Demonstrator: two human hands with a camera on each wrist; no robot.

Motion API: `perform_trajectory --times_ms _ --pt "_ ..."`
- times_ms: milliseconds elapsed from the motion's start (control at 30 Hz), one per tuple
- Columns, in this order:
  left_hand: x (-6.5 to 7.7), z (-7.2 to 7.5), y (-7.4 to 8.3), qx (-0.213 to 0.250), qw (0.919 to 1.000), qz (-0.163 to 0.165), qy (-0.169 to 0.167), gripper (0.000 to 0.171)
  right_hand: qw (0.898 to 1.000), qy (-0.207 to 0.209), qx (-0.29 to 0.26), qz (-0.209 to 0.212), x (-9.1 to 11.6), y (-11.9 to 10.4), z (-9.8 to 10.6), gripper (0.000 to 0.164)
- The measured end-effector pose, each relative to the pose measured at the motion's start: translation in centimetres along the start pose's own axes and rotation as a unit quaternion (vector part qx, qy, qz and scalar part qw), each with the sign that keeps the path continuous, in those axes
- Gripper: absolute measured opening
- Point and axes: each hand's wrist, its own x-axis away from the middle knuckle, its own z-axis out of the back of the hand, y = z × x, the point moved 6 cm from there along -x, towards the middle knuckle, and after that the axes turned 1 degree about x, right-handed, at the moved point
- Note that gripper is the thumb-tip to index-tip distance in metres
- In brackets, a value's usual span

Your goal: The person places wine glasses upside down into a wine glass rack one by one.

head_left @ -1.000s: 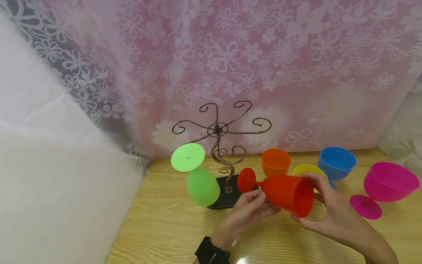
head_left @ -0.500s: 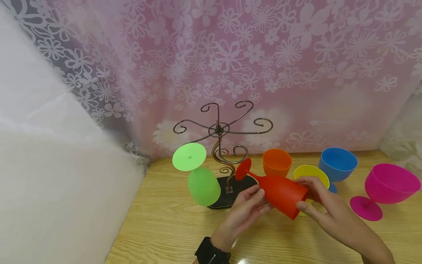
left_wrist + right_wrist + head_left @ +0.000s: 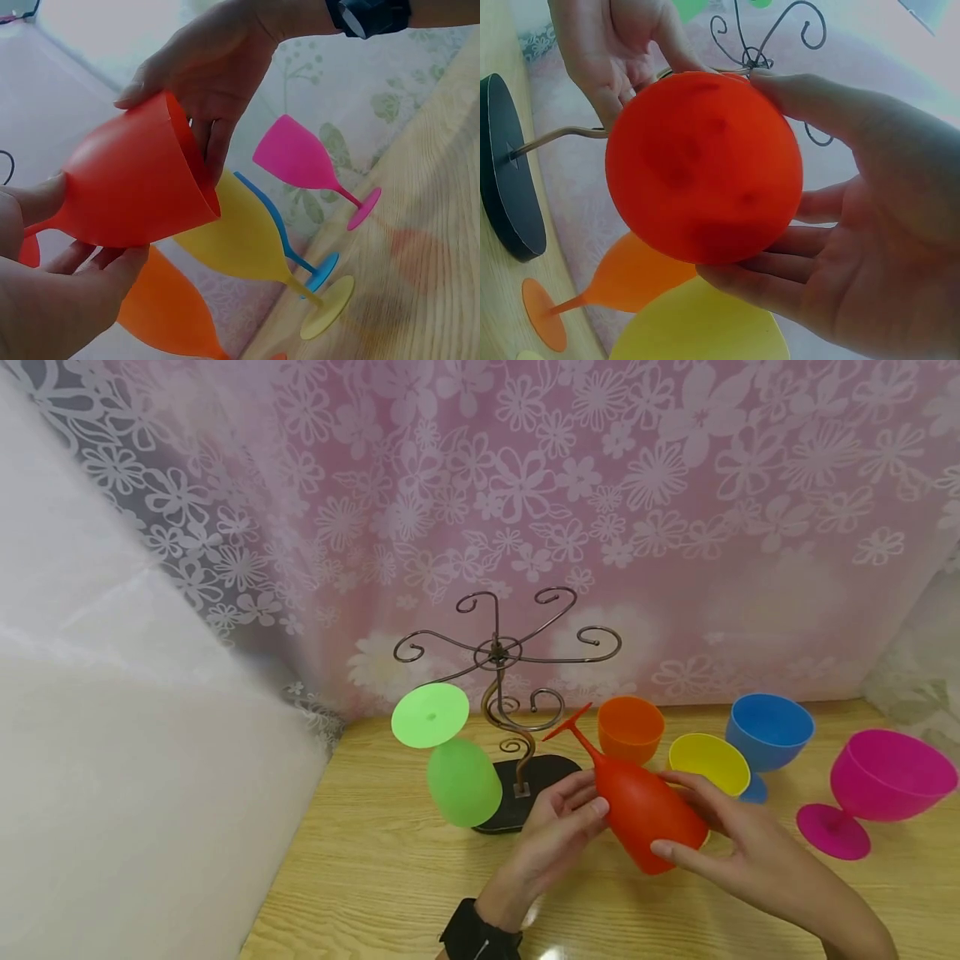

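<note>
A red plastic goblet [image 3: 645, 814] is held by both hands above the table, tilted with its foot up toward the back left and its mouth down to the front right. My left hand [image 3: 558, 839] grips the bowl's lower part, near the stem. Around the rim end, my right hand [image 3: 738, 843] holds the bowl between thumb and fingers. The mouth of the red goblet [image 3: 705, 169] faces the camera in the right wrist view. Just behind the hands stands a metal rack [image 3: 497, 653] with curled arms, and a green goblet [image 3: 463, 783] hangs upside down from it.
Upright on the table [image 3: 360, 893] stand an orange goblet [image 3: 630, 731], a yellow goblet [image 3: 708, 764], a blue goblet [image 3: 768, 733] and a pink goblet [image 3: 888, 777]. The rack's black base [image 3: 551, 772] lies left of the orange one. A floral curtain [image 3: 525, 485] hangs behind.
The red goblet has turned between the hands, its foot rising and its mouth swinging down toward the front. The right hand has shifted along the bowl. The green goblet hangs as before.
</note>
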Motion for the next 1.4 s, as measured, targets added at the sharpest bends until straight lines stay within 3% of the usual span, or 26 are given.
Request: perform_trajectory --times_ms 300,600,767,1000,1400 --pt "0.3 -0.3 0.6 -0.070 0.9971 -0.024 -0.017 0.055 0.999 -0.033 -0.002 0.011 -0.3 0.3 -0.9 0.086" --pt "0.8 -1.6 1.7 -0.140 0.9839 -0.070 -0.086 0.056 0.998 -0.041 0.001 0.049 -0.4 0.4 -1.2 0.095" --pt "1.2 -2.6 2.4 -0.165 0.9723 -0.115 -0.118 0.055 0.997 -0.035 0.004 0.069 -0.3 0.2 -1.3 0.097" --pt "1.9 -3.4 3.4 -0.237 0.9465 -0.178 -0.127 0.056 0.996 -0.025 0.016 0.079 -0.4 0.0 -1.3 0.098" --pt "2.8 -4.5 4.4 -0.312 0.9169 -0.219 -0.120 0.047 0.991 0.031 0.067 0.115 -0.3 -1.0 -1.3 0.089"
